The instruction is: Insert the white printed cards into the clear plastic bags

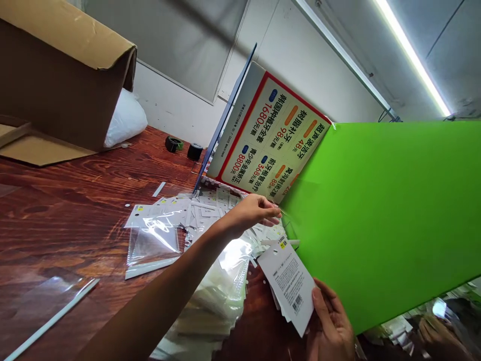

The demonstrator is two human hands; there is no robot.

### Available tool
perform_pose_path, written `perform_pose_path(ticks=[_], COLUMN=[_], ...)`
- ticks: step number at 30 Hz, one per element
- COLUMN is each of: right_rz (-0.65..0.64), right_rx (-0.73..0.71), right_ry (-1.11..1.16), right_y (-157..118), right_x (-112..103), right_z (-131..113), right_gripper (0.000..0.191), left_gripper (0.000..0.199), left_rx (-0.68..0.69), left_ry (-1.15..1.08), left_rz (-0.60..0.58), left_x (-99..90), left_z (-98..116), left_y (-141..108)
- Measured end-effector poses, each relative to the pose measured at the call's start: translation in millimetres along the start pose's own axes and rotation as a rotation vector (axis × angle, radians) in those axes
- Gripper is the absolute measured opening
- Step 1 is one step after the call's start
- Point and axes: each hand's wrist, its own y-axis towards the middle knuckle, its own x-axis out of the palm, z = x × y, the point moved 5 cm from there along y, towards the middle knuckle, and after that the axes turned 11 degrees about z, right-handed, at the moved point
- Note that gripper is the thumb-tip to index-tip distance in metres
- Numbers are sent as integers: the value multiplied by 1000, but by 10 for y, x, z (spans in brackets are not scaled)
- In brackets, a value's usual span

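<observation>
My left hand [255, 214] reaches over a heap of white cards and clear packets [203, 213], its fingers closed in a pinch. A faint clear film shows beside its fingertips, but what they hold is hard to make out. Lower right, my right hand [332, 323] grips a few stacked white cards [291, 286] by one corner, thumb on top. The top card has small print, a barcode, a yellow mark and a hang hole. Below my left forearm lies a pile of clear plastic bags [214, 306]. Left of the heap is a clear bag with a card header [154, 240].
A bright green panel [394, 215] stands at the right, joined to a printed price board [266, 135]. Behind are black tape rolls [173, 144] and a cardboard box [60, 85] with a white bag [126, 120]. Another person's hand [438, 333] shows beyond the panel.
</observation>
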Motion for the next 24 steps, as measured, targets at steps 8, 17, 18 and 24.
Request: perform_pose_path(ticks=[8, 17, 18, 24], right_rz=[-63, -28, -33, -27], right_rx=[56, 29, 19, 46], right_ry=[-2, -23, -29, 8], right_y=[134, 151, 176, 186], right_x=[-111, -93, -98, -117], right_z=[115, 172, 182, 261], right_gripper=[59, 63, 63, 63], left_gripper=[16, 25, 25, 21], left_rx=[60, -83, -95, -97], left_ry=[57, 51, 65, 63], left_rz=[16, -42, -42, -59], left_x=[-51, 48, 55, 93], left_z=[26, -194, -220, -311], left_y=[-10, 25, 27, 38])
